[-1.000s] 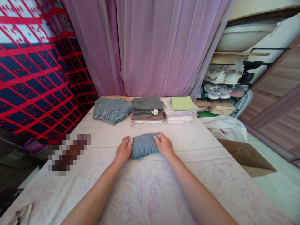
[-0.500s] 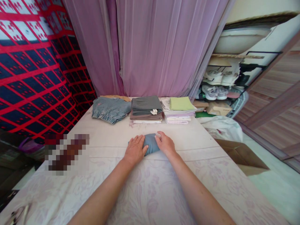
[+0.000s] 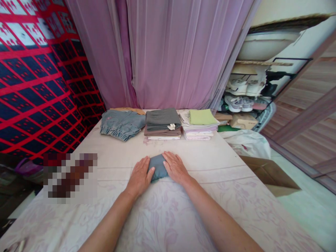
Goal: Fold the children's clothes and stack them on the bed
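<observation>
1. Our left hand [image 3: 139,176] and right hand [image 3: 176,168] lie flat, unclenched, on opposite ends of the folded blue-grey cloth [image 3: 158,166].
2. We should press both ends evenly, so its folds stay tight.
3. It rests on the patterned sheet [image 3: 162,217], nearer us than the grey-topped stack [image 3: 162,119].

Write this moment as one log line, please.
left hand: palm-down on folded blue cloth | right hand: palm-down on its opposite side | behind: denim garment, gray-topped stack, green-topped stack
</observation>
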`<move>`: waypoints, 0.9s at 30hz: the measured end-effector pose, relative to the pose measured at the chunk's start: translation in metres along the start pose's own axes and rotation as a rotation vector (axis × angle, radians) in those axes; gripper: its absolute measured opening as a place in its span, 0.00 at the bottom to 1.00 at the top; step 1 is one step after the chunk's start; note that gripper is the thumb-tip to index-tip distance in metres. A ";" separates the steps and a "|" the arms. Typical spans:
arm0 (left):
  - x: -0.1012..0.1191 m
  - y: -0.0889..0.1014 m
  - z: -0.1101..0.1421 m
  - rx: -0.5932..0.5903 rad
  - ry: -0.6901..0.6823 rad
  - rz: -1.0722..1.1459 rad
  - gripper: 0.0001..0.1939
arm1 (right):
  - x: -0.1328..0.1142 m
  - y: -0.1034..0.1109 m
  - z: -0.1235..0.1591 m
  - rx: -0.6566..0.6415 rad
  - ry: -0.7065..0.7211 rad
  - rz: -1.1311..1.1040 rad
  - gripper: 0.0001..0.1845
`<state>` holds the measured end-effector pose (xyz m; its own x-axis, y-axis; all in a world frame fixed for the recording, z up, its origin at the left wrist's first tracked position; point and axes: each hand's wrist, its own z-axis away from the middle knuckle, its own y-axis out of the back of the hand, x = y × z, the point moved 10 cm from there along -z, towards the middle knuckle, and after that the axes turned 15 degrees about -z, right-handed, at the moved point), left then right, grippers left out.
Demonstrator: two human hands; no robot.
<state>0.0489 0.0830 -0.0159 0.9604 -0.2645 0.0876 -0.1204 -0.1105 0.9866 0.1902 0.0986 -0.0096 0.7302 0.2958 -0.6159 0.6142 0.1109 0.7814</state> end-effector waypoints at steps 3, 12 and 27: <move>-0.028 0.015 0.009 0.062 0.098 -0.004 0.24 | 0.001 0.003 0.000 0.027 -0.002 -0.005 0.26; -0.030 0.029 0.013 -0.063 0.275 0.148 0.11 | 0.004 0.003 0.000 0.073 0.023 -0.043 0.26; -0.023 0.040 0.010 0.070 0.340 0.115 0.10 | -0.004 0.012 0.005 0.101 -0.006 0.007 0.25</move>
<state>0.0196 0.0750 0.0201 0.9668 0.0538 0.2497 -0.2378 -0.1675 0.9568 0.1961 0.0945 0.0018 0.7361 0.2901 -0.6116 0.6360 0.0130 0.7716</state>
